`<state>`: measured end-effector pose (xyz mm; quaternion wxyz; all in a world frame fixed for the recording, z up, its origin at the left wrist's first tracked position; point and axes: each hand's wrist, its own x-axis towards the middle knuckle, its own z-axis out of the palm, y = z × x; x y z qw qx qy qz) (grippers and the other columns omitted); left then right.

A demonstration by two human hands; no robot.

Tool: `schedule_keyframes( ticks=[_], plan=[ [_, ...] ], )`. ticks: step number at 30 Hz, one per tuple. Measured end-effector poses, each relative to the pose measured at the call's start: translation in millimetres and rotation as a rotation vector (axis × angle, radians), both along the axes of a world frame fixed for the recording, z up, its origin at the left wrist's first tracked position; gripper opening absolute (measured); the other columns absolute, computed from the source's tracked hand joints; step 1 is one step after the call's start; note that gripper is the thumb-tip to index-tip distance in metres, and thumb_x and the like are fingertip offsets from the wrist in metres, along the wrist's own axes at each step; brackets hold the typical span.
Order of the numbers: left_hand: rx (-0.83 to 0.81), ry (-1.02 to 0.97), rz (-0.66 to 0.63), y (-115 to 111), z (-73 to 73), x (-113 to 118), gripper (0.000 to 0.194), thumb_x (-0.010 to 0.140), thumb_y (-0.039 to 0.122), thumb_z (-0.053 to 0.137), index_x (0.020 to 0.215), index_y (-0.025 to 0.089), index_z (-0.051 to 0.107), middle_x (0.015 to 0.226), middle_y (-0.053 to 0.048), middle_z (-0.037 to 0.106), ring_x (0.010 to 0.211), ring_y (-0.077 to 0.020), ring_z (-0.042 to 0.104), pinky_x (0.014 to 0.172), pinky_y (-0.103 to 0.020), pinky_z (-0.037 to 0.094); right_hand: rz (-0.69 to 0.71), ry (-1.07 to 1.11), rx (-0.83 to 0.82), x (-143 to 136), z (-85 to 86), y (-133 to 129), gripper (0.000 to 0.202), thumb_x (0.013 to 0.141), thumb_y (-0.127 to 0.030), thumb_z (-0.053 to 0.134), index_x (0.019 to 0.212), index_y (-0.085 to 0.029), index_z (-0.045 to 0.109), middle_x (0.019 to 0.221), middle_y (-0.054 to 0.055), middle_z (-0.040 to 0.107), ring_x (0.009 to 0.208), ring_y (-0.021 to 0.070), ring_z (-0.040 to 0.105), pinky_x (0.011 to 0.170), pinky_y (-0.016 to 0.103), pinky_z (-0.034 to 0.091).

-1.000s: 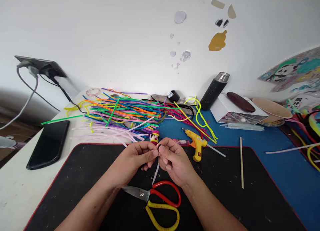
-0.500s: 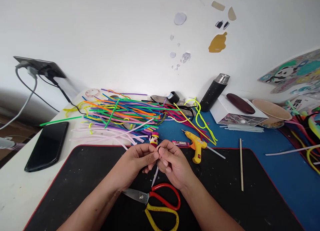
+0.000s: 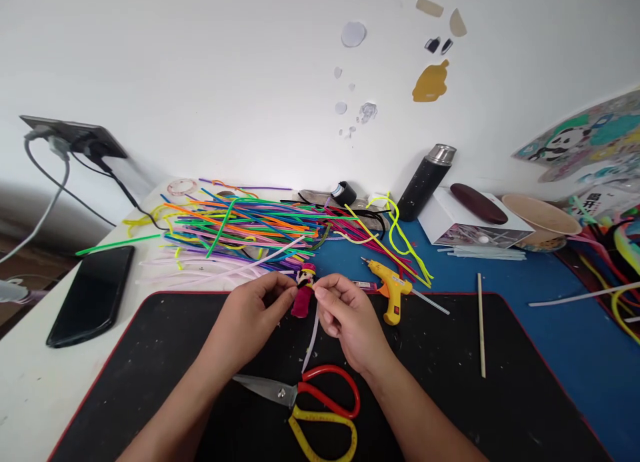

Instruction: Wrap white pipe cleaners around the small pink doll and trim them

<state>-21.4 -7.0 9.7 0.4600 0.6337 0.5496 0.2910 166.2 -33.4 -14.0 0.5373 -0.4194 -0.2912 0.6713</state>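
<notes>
My left hand (image 3: 265,312) pinches a small dark piece (image 3: 303,283) between thumb and fingertips. My right hand (image 3: 347,315) is closed to its right, thumb against the fingers; whatever it pinches is too small to make out. Just behind the fingertips lies a small doll (image 3: 301,302) with a magenta body and a pink and yellow hat. A pale pipe cleaner strip (image 3: 311,342) runs down from near my right fingers to the scissors (image 3: 320,399), which have one red and one yellow handle and lie on the black mat (image 3: 430,395).
A heap of coloured pipe cleaners (image 3: 240,222) lies behind the hands. The yellow glue gun (image 3: 395,292) is to the right, with a wooden stick (image 3: 481,325) further over. A phone (image 3: 93,295) lies left; a black flask (image 3: 427,182) and white box (image 3: 475,225) stand behind.
My hands have moved apart, with the left going left. The dark piece and the doll's magenta body now show between them. The view has shifted slightly.
</notes>
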Motion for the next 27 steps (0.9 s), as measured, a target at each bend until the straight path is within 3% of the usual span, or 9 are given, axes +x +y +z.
schedule_keyframes(
  ticks=[5,8,14,19,27],
  plan=[
    [0.111,0.200,0.075,7.5,-13.0,-5.0,0.033,0.098,0.051,0.058,0.093,0.024,0.077,0.089,-0.002,0.080,0.082,-0.0236,0.071,0.075,-0.032,0.048,-0.140,-0.014,-0.025,5.8,6.1,5.2,0.036,0.076,-0.045,0.093,0.087,-0.019,0.071,0.051,-0.010,0.049,0.040,0.0049,0.036,0.041,0.019,0.020],
    [0.238,0.265,0.092,11.4,-23.3,-4.9,0.028,0.100,0.043,0.058,0.095,0.023,0.077,0.095,-0.004,0.081,0.089,-0.0253,0.073,0.081,-0.035,0.050,-0.154,-0.013,-0.052,5.7,6.5,6.0,0.037,0.074,-0.045,0.093,0.086,-0.019,0.070,0.050,-0.010,0.049,0.040,0.0047,0.036,0.041,0.019,0.020],
    [0.549,0.355,-0.004,16.2,-40.0,-3.8,0.028,0.106,0.028,0.053,0.098,0.020,0.079,0.097,-0.007,0.078,0.092,-0.0249,0.072,0.085,-0.036,0.053,-0.137,-0.012,-0.081,2.9,4.3,4.5,0.035,0.076,-0.044,0.091,0.086,-0.018,0.070,0.050,-0.010,0.049,0.040,0.0047,0.037,0.040,0.019,0.019],
    [0.681,0.476,-0.047,18.9,-43.0,-5.3,0.028,0.108,0.024,0.053,0.100,0.020,0.079,0.096,-0.008,0.076,0.090,-0.0264,0.068,0.082,-0.038,0.053,-0.137,-0.007,-0.086,3.5,4.5,3.9,0.033,0.077,-0.043,0.090,0.086,-0.018,0.071,0.051,-0.010,0.049,0.040,0.0050,0.037,0.040,0.019,0.019],
    [0.717,0.528,-0.082,18.8,-42.4,-0.8,0.022,0.107,0.019,0.057,0.100,0.018,0.079,0.095,-0.008,0.076,0.089,-0.0264,0.067,0.084,-0.038,0.053,-0.123,-0.003,-0.092,2.2,6.2,2.2,0.032,0.078,-0.043,0.090,0.087,-0.019,0.072,0.052,-0.009,0.050,0.042,0.0051,0.036,0.040,0.019,0.019]
  ],
)
